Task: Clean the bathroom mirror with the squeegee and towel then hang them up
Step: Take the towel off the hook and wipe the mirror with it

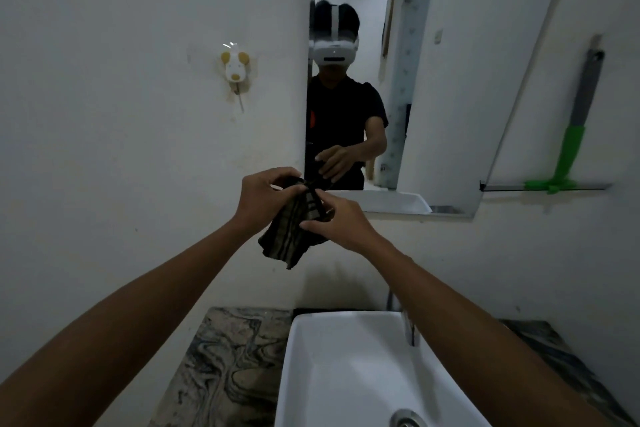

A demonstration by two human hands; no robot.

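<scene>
Towel (291, 232): bunched, hangs down btwn both hands.
L hand (263, 198): fingers pinch top.
R hand (341, 224): fingers closed on towel's side.
Hook (235, 71): up-left (L hand nearer).

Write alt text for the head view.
Both hands, left hand and right hand, hold a dark striped towel before the mirror, above a white sink. A green squeegee hangs on the wall at right.

White sink (304, 374), marbled counter (225, 357), animal-shaped hook (236, 70)
</scene>
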